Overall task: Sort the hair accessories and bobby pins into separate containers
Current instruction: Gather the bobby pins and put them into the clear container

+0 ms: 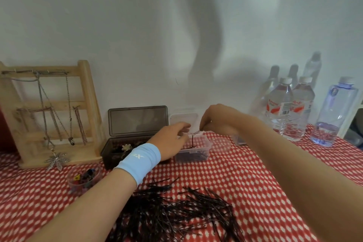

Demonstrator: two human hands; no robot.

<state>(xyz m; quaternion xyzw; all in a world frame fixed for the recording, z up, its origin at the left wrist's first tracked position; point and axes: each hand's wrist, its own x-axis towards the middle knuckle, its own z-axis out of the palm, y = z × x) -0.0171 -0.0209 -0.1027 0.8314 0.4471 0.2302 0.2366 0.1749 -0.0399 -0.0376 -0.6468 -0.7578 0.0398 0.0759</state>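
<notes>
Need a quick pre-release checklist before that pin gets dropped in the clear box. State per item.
1. Grip: right hand pinches one bobby pin: ok.
2. Position: the pin hangs over the clear box, lower end inside: ok.
3. Box open on top: ok.
4. Support: left hand steadying the box: cannot tell; it sits at the box's left side, contact hidden.
5. Sorting done: not ok; a pin pile remains on the tablecloth.

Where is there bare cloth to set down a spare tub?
Bare cloth lies between the clear box and the pin pile, left of the cup in front of the stand, and before the bottles. Crowded: the back row around the dark box, and front centre under the pile.
</notes>
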